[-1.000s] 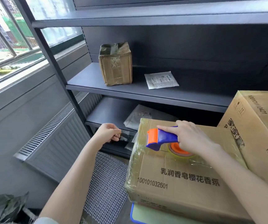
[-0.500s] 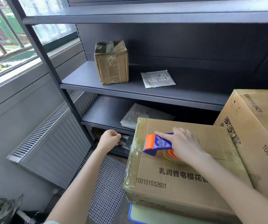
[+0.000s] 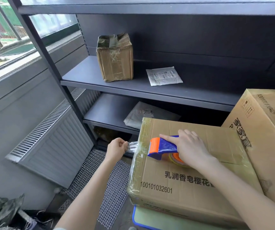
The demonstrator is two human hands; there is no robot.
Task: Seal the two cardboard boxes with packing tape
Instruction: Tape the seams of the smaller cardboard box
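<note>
Left hand (image 3: 117,148) nearer box (image 3: 183,188), pinching tape (image 3: 132,146), right hand (image 3: 190,147) gripping dispenser (image 3: 164,145)

Toward 5 o'clock in the view lies a cardboard box (image 3: 183,180) printed 100101032601, its left end glossy with clear film. On its top the right hand (image 3: 189,148) grips a blue-and-orange tape dispenser (image 3: 163,146), index finger laid along the body, orange cutter aimed at 9 o'clock. At 9 o'clock from the dispenser the left hand (image 3: 117,148) pinches a tape strip (image 3: 133,146) that runs to the box's edge. A second box (image 3: 266,138) sits just beside at 3 o'clock. Toward 12 o'clock a shelf (image 3: 133,87) carries a small taped box (image 3: 115,58) and a white packet (image 3: 164,76); a radiator (image 3: 55,146) stands at 8 o'clock.
</note>
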